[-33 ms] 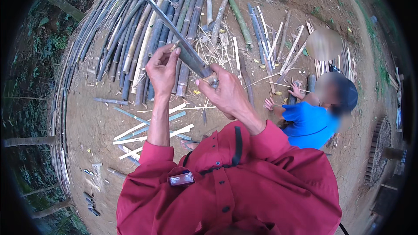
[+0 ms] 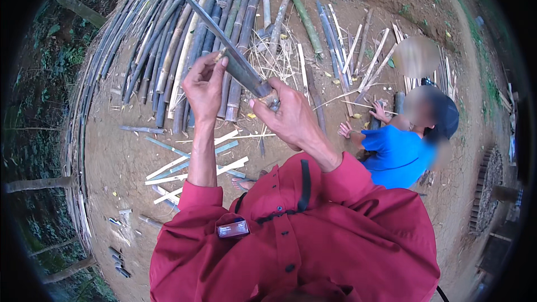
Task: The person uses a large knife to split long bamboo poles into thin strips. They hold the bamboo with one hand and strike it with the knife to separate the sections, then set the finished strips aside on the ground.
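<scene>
A long machete (image 2: 215,29) slants up and to the left in front of me, its straight blade pointing away over the stacked bamboo. My right hand (image 2: 288,113) is closed round its handle, the thumb lying near the blade's base. Beside the blade's left edge, my left hand (image 2: 204,83) is raised with thumb and fingers pinched on a small pale piece (image 2: 222,56), perhaps of bamboo. Most of that piece is hidden by the fingers and the blade. Whether it touches the blade, I cannot tell.
Bamboo poles (image 2: 173,50) lie in a large stack ahead and left. Split strips (image 2: 184,168) are scattered below my left forearm, and thin shavings (image 2: 274,56) lie beyond the machete. At right crouches a person in a blue shirt (image 2: 397,156), hands near a short dark pole.
The machete's tip and my left hand have shifted very slightly left and away. Both hands keep their hold.
</scene>
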A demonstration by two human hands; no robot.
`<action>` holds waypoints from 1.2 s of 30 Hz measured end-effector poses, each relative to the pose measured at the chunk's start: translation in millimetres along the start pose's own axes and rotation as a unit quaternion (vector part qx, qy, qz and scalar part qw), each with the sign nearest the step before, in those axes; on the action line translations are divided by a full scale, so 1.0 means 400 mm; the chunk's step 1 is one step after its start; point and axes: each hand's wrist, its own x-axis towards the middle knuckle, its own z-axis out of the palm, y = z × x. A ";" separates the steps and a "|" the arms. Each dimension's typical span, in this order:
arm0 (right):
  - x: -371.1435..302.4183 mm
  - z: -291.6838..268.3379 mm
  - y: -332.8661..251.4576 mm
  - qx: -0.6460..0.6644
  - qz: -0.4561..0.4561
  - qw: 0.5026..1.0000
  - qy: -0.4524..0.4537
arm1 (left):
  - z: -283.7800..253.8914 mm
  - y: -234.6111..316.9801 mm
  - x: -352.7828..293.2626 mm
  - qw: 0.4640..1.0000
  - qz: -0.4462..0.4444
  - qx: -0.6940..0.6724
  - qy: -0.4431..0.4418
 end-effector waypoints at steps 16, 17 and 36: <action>-0.054 0.162 0.272 0.061 0.121 0.987 -0.091 | -0.129 -0.052 -0.047 0.994 0.020 0.090 0.059; -0.054 0.164 0.307 0.060 0.147 0.981 -0.111 | -0.138 -0.064 -0.039 0.994 0.018 0.087 0.058; -0.077 0.288 0.454 -0.006 0.099 0.992 -0.071 | -0.249 -0.092 -0.072 0.983 -0.032 0.140 0.118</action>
